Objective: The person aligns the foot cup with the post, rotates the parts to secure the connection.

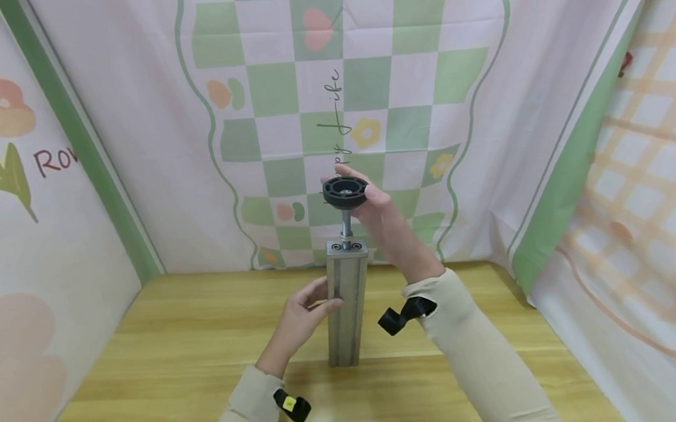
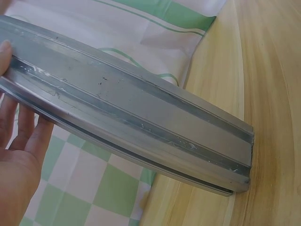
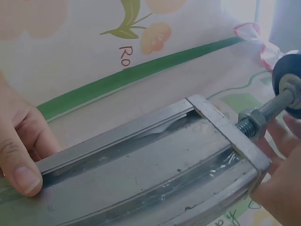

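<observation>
An aluminium profile (image 1: 348,307) stands upright on the wooden table, its lower end on the tabletop. Around its left side the left hand (image 1: 298,313) holds it, thumb on the near face and fingers behind. From the metal end plate (image 1: 347,247) on top rises a levelling foot (image 1: 346,201) with a round black base facing up. Its threaded stem carries a hex nut (image 3: 251,123) just above the plate. The right hand (image 1: 390,227) holds the rim of the black base, thumb at the right edge and fingers behind it, partly hidden.
The wooden table (image 1: 207,348) meets a checked curtain (image 1: 275,137) close behind the profile. Printed cloth walls stand at left (image 1: 38,255) and right (image 1: 623,219). Each wrist wears a black camera mount, the right one (image 1: 405,315) near the profile.
</observation>
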A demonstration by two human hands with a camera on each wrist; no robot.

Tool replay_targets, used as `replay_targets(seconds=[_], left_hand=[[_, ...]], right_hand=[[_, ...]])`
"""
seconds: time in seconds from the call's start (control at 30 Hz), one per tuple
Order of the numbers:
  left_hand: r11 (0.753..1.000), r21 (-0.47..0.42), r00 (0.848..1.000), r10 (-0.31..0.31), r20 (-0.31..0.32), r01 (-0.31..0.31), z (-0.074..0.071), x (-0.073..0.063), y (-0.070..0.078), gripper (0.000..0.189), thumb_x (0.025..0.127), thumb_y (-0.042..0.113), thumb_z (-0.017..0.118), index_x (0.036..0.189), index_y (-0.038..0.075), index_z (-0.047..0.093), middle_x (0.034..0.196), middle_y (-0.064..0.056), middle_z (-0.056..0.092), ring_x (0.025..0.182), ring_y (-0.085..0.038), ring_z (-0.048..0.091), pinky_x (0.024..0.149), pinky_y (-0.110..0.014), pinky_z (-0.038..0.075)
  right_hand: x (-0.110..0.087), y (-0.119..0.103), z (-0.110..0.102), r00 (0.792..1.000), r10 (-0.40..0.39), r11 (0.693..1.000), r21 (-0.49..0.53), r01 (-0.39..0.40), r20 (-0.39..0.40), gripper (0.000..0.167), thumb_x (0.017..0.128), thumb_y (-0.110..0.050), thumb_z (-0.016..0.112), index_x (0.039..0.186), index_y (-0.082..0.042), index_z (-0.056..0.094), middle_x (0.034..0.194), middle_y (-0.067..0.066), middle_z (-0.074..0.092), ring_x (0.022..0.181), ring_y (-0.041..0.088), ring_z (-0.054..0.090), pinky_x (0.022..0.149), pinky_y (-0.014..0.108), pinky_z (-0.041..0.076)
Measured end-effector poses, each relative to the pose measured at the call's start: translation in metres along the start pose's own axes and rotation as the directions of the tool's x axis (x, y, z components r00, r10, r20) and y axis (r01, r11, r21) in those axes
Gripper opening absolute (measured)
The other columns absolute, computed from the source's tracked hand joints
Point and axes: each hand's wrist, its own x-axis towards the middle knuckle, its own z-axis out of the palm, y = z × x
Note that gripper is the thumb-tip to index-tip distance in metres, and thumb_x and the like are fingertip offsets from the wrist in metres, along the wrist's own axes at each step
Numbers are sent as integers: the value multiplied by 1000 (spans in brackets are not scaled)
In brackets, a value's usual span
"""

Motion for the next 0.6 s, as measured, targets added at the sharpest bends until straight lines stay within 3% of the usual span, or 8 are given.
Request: replay_targets(seconds=[0.1,0.2,0.6], left_hand=[[1000,0,1000,-3,2,3,0,0,-1,48,90,25,77,135,12,62,115,-4,70,108,-19,64,98,-36,52],[1000,-3,1000,-1,7,1,-1,0,-1,48,91,24,77,135,12,62,115,-4,70,109,-19,65,98,-36,52],[1000,6,1000,-5,10,5,-1,0,-2,50,91,26,77,136,12,61,114,-4,70,108,-20,64,97,-36,52]], right_hand=[[0,1,-2,998,27,994,106,-33,55,97,91,-61,56,156,2,21,145,16,51,142,43,30,111,45,28],[0,1,-3,996,45,986,156,-57,77,92,92,-55,56,156,2,22,138,7,58,140,40,32,106,43,30],[0,2,-5,997,47,986,159,-57,67,90,89,-54,63,150,4,32,131,6,62,132,32,43,103,38,35]])
